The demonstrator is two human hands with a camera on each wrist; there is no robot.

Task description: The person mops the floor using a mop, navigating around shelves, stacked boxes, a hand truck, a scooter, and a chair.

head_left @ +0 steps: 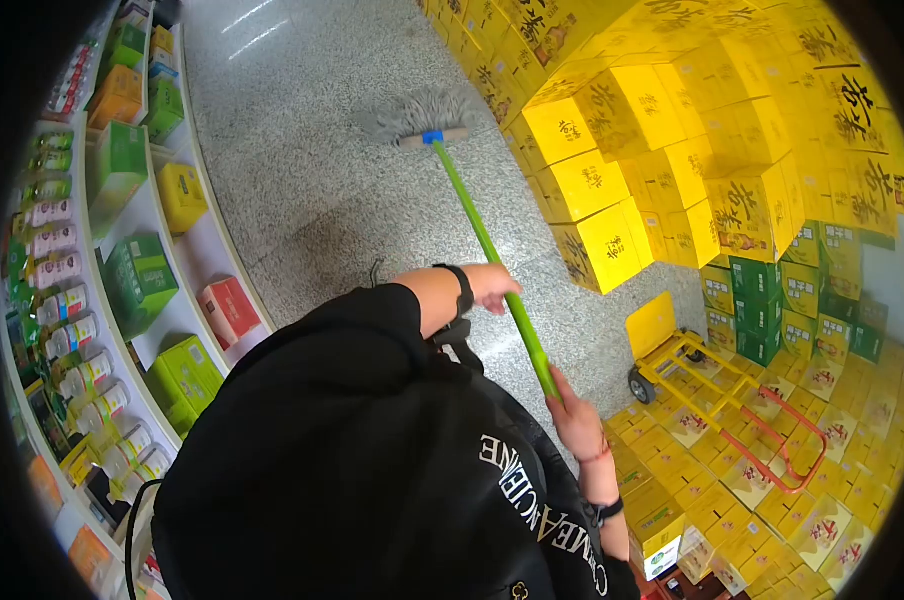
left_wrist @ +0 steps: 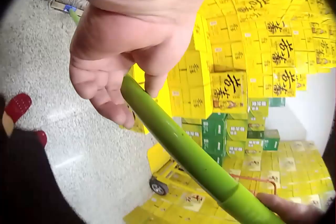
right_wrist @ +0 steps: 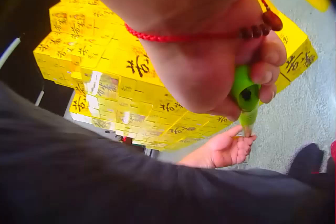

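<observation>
A mop's green handle [head_left: 482,228] slants from its grey string head [head_left: 422,112] on the floor back toward the person. A blue clamp [head_left: 433,137] joins handle and head. My left hand [head_left: 494,287] holds the handle partway down, where the left wrist view shows the handle passing between thumb [left_wrist: 152,83] and loosely curled fingers [left_wrist: 111,106]. Nearer the body, my right hand [head_left: 578,420] grips the upper end. Its fingers [right_wrist: 266,71] wrap round the green tube, whose hollow end [right_wrist: 247,97] faces the right wrist camera.
Shelves with bottles [head_left: 62,270] and cartons [head_left: 137,285] line the left side. Stacked yellow boxes [head_left: 612,250] rise on the right, beside green boxes [head_left: 756,300]. A yellow hand truck [head_left: 692,375] stands at lower right. Speckled floor [head_left: 302,140] runs between.
</observation>
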